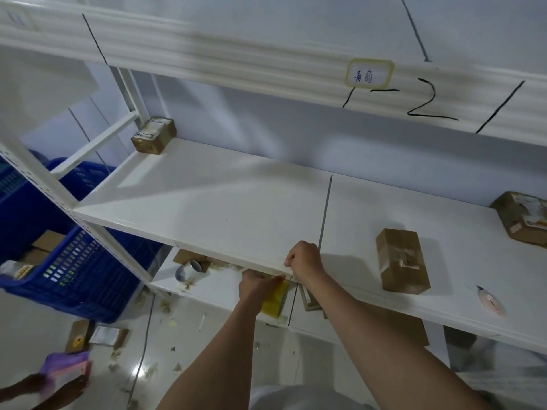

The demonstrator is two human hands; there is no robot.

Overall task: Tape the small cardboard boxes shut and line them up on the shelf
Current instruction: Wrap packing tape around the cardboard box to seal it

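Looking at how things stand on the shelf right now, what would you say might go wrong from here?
1. The small cutter lies close to the shelf front edge; a sleeve or box could knock it off.
2. Both hands work at that edge, the right hand above, the left hand below by the yellow tape roll; the tape strip may stick to the shelf.
3. The three boxes sit scattered, not lined up.

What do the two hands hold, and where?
Left hand grips the yellow tape roll at its top; right hand seems to pinch its pulled-out end.
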